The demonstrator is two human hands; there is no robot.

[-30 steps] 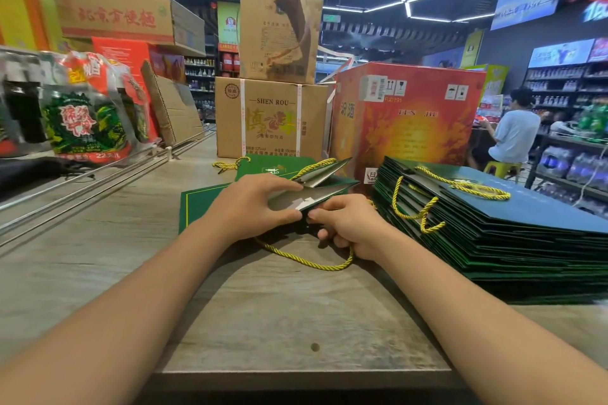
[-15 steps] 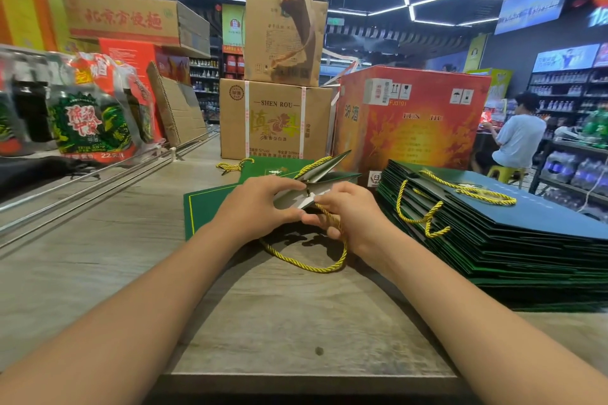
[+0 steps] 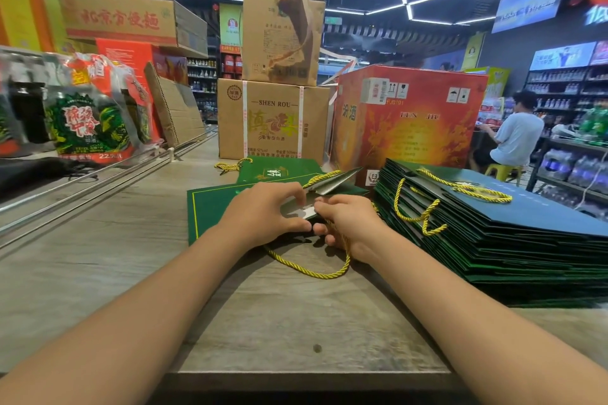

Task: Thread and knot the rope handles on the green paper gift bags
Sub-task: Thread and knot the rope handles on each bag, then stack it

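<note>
Hands meet at the middle of a grey wood-grain worktop (image 3: 98, 273), working on a flat green paper gift bag (image 3: 210, 210) that lies just beyond them. The left hand (image 3: 263, 217) rests on the bag's open mouth, its fingers curled over the pale inner edge and holding it down. The right hand (image 3: 348, 227) sits just beside it, fingertips nearly touching the left thumb, its fingers curled around a yellow twisted rope handle (image 3: 309, 270). The rope runs under that hand and hangs in a loose loop on the worktop toward the person. Whether the rope's end has passed through a hole in the bag cannot be seen.

A second green bag (image 3: 276, 171) lies flat behind the first, a short yellow cord at its far left corner. To the right, touching the worktop, stands a thick stack of flat green bags (image 3: 510, 250) with yellow rope handles lying on top. Behind are two stacked brown cartons (image 3: 273, 122) and a red carton (image 3: 408, 122). A seated person in a pale shirt (image 3: 516, 138) is at far right, near store shelves.
</note>
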